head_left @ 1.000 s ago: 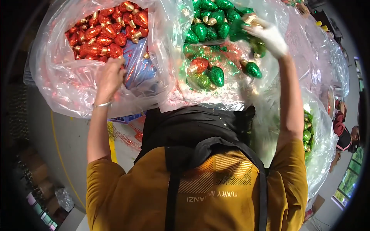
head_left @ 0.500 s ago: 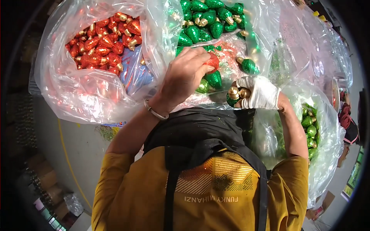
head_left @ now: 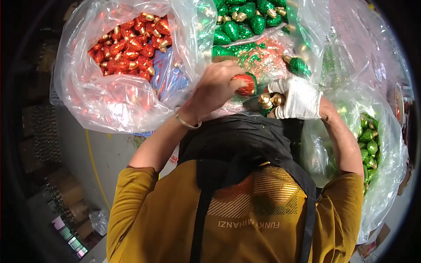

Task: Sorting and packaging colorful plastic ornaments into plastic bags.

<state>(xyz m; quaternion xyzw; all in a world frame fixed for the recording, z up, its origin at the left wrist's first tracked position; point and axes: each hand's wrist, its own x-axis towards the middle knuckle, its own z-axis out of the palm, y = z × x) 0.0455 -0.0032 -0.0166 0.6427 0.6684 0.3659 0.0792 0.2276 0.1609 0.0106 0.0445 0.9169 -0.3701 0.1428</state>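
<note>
My left hand (head_left: pixel 217 85) is closed around a red glitter bulb ornament (head_left: pixel 246 84), with a sliver of green along its far edge. In a white glove, my right hand (head_left: pixel 300 98) grips green bulb ornaments, their gold caps (head_left: pixel 265 101) pointing out between the fingers; the glove and fingers hide most of their bodies. The two hands are close together over the near edge of a glitter-strewn plastic sheet (head_left: pixel 267 55). A single dark green bulb ornament (head_left: pixel 300 66) lies just beyond my gloved hand.
On the left stands a clear plastic bag (head_left: pixel 83 83) of red bulb ornaments (head_left: pixel 131 50). Dark green ornaments (head_left: pixel 245 22) are heaped at the far middle. At right, another clear bag (head_left: pixel 390 171) holds lighter green ornaments (head_left: pixel 369 144). Yellow lines (head_left: pixel 94 162) mark the floor.
The red ornament in my left hand has come nearer to my right hand and shows more of its side. The dark green and lime ornaments below it no longer show. The whole view has shifted slightly.
</note>
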